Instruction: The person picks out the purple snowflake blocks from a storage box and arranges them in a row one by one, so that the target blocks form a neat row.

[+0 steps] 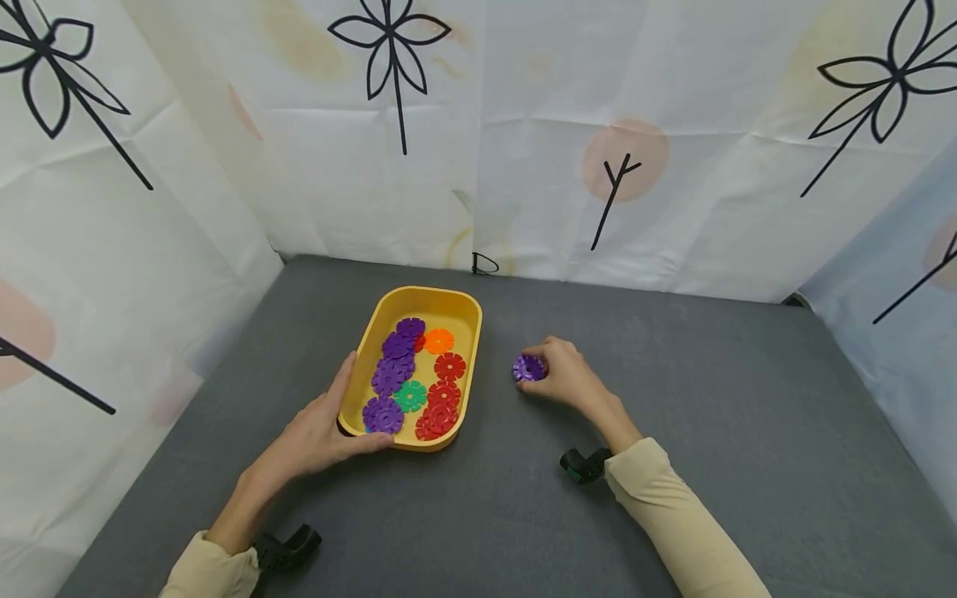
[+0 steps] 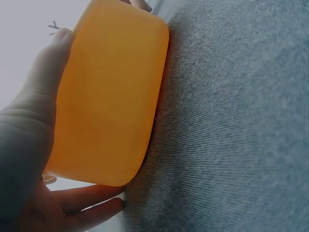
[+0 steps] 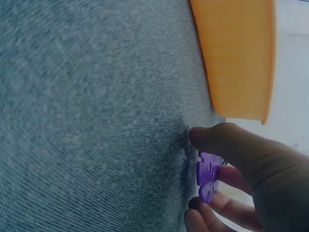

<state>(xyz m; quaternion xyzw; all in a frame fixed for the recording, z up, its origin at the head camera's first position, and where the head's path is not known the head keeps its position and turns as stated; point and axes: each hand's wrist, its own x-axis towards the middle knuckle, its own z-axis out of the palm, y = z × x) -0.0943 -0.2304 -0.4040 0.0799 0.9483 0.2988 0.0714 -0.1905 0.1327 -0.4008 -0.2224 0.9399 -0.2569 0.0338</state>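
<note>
Purple and notched, the disc (image 1: 527, 365) pinched in the right hand (image 1: 566, 375) could slip if twisted; the left hand (image 1: 325, 428), gripping the tray (image 1: 451, 306), could tip it by pressing unevenly.

There is one yellow tray (image 1: 441, 299) on one grey bench (image 1: 478, 523). Inside it lie one orange disc (image 1: 439, 340), one green disc (image 1: 410, 396), at least four red discs (image 1: 449, 366) and at least four purple discs (image 1: 383, 414); overlaps hide exact tallies. Outside it is at least one more purple piece (image 1: 526, 368). The person shows two hands, left (image 1: 310, 436) and right (image 1: 571, 374), two black wrist devices (image 1: 287, 548) and two cream sleeves (image 1: 688, 515).
</note>
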